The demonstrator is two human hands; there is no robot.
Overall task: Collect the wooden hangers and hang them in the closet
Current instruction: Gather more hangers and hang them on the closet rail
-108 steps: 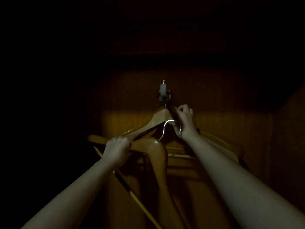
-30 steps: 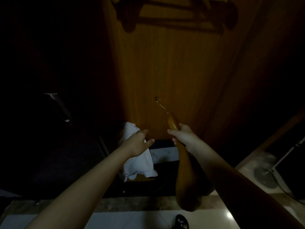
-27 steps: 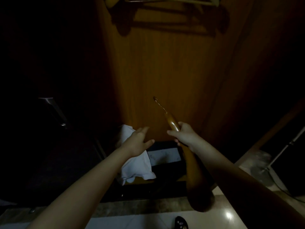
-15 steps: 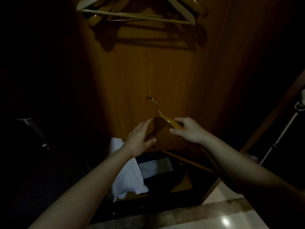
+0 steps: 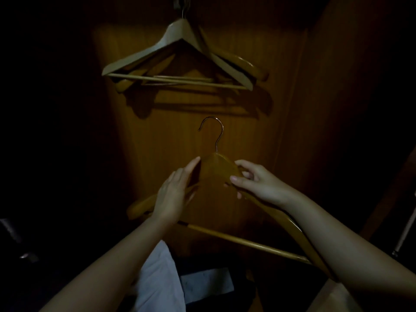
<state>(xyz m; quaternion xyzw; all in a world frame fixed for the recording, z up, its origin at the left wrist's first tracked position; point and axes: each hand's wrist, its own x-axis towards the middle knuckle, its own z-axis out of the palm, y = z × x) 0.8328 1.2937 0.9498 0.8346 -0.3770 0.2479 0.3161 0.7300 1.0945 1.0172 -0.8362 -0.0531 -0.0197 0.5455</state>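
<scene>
Hold amber wooden hanger (image 5: pixel 217 170), just below bunch of pale wooden hangers (image 5: pixel 177 33) already hung, pinched at one shoulder in right hand (image 5: pixel 261 185), left hand (image 5: pixel 172 194) flat and straight-fingered on the other, lift straight up, seat its curved metal hook (image 5: pixel 222 129) on peg (image 5: pixel 180 1) above that bunch.

The closet's wooden back wall (image 5: pixel 139 140) has a fitting (image 5: pixel 181 3) at the far top, mostly lost in shadow. A bunch of wooden hangers (image 5: pixel 180 41) hangs from it, overlapping and close against the wall. At the near bottom, the dark closet floor (image 5: pixel 270 273) bears a white cloth (image 5: pixel 157 280) on the left, with a pale flat sheet (image 5: pixel 206 284) just to its right.
</scene>
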